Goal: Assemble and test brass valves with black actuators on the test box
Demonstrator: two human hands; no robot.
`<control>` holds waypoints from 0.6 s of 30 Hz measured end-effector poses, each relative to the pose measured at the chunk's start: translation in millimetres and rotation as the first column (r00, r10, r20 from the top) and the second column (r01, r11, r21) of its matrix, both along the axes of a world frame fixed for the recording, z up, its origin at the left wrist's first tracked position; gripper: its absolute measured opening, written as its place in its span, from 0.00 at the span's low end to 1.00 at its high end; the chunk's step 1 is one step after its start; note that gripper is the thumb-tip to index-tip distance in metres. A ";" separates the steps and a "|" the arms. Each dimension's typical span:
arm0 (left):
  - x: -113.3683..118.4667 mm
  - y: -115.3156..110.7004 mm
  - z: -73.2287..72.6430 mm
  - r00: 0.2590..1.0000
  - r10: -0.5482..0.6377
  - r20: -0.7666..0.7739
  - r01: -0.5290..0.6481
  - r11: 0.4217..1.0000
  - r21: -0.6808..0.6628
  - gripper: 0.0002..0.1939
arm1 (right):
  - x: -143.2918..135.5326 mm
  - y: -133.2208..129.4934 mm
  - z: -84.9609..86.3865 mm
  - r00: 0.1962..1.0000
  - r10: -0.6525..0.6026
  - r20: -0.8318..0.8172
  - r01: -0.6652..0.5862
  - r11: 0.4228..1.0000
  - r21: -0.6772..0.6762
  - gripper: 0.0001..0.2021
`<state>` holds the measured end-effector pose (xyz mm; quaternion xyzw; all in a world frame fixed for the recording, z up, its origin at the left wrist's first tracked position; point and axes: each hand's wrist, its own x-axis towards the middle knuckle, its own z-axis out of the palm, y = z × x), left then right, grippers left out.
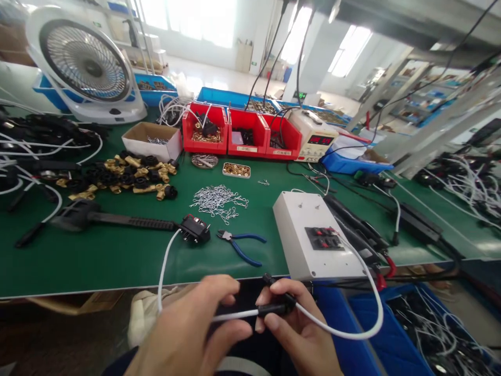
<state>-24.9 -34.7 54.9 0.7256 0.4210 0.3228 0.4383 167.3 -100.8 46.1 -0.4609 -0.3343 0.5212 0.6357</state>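
In front of the bench edge, my right hand (299, 318) is closed around a black cable connector (273, 310), pinched between thumb and fingers. A white cable (237, 315) enters it from the left, and another white cable (354, 333) loops from my right hand up to the terminals on a white switch box (291, 235). My left hand (195, 321) has thumb and forefinger apart, with the left cable passing between them; its other fingers are hidden. That cable curves up to a small black electrical part (194, 230) with red wires on the green bench.
Blue-handled cutters (245, 245), a black mallet (113, 218) and a pile of wire clips (217, 202) lie on the bench (125, 266). Brass fittings (133, 172), red bins (248, 133) and a fan (88, 68) stand beyond. A blue crate (371, 308) holds cables below right.
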 end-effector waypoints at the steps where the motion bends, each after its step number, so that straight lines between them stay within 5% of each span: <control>1: 14.7 -2.3 -0.2 0.997 -0.082 -0.012 0.082 0.995 0.054 0.11 | 0.9 -0.9 1.4 1.000 -0.013 0.013 0.013 1.000 0.003 0.15; 4: 38.6 -7.3 -0.8 0.990 -0.138 -0.040 0.143 0.961 0.236 0.11 | 11.7 -4.9 4.0 0.991 -0.095 0.093 0.092 0.995 0.038 0.17; 9: 31.9 -5.7 2.2 0.998 -0.042 -0.050 0.058 0.911 0.409 0.13 | 28.1 -10.2 8.8 0.942 -0.282 0.180 0.263 0.957 0.122 0.11; 18: 30.8 -5.1 10.0 0.999 0.007 -0.051 0.013 0.928 0.372 0.11 | 19.0 -14.6 18.6 0.954 -0.232 0.189 0.206 0.967 0.150 0.10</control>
